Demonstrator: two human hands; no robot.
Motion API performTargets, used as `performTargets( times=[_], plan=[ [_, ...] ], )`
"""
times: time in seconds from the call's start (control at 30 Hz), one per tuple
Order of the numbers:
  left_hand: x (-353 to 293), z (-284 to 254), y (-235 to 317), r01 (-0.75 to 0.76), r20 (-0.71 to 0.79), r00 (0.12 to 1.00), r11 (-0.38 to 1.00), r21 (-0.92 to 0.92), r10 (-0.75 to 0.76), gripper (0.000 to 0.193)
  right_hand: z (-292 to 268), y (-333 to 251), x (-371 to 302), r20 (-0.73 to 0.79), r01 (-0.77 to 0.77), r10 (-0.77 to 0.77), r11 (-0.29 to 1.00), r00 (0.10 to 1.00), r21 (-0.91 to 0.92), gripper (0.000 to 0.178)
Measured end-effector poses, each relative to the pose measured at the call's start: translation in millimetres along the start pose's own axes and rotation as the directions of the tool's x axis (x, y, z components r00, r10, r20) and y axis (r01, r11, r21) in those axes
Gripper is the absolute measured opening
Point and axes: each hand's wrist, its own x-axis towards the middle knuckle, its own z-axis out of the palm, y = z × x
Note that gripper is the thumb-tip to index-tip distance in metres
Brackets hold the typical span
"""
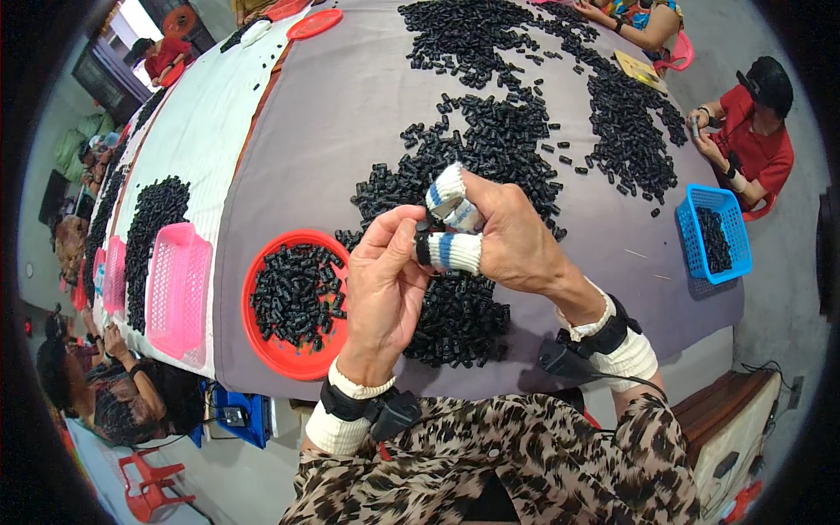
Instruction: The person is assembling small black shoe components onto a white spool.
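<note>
In front of my chest, above the table, both hands meet. My left hand (382,289) pinches a small black part (423,227) between thumb and fingers. My right hand (522,238) is closed close beside it, with white knit finger covers (455,251) striped blue and black on its thumb and forefinger. Something small and greyish shows between those covered fingers, too hidden to name. Below and beyond my hands lies a large heap of short black cylindrical parts (499,131). Left of my left hand, a round red tray (251,302) holds many of the same parts.
A blue basket (728,262) with black parts stands at the right table edge, near a co-worker in red (759,136). Pink baskets (179,293) and another heap (157,214) lie on the white cloth at left. A red lid (315,24) sits at the far edge.
</note>
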Motion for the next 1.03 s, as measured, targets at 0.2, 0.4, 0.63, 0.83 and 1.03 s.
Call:
performTargets(
  times=[0.2, 0.4, 0.63, 0.83, 1.03],
  plan=[
    [-0.8, -4.3, -0.6, -0.037, -0.028, 0.999, 0.984, 0.175, 0.043, 0.023, -0.2, 11.0, 1.5, -0.003, -0.088, 0.088, 0.996, 0.996, 0.011, 0.026],
    [2.4, -21.2, 6.2, 0.118, 0.129, 0.984, 0.992, 0.04, -0.122, 0.028, 1.0, 15.3, 7.5, 0.008, -0.051, 0.051, 0.993, 0.999, 0.108, 0.028],
    [5.8, -15.8, 3.5, 0.114, 0.02, 0.993, 0.987, -0.113, -0.112, 0.028, -4.8, 23.2, 3.9, 0.018, -0.097, 0.096, 0.995, 0.995, 0.014, 0.029],
    [5.4, -17.6, 3.4, 0.103, 0.018, 0.995, 0.984, -0.148, -0.101, 0.025, 0.2, 25.9, 3.2, 0.115, -0.128, 0.128, 0.992, 0.985, -0.007, 0.038],
    [5.7, -21.2, 4.1, 0.151, 0.046, 0.988, 0.973, -0.177, -0.145, 0.028, -2.9, 19.1, 4.6, 0.199, -0.167, 0.191, 0.977, 0.961, -0.132, 0.037]
  ],
)
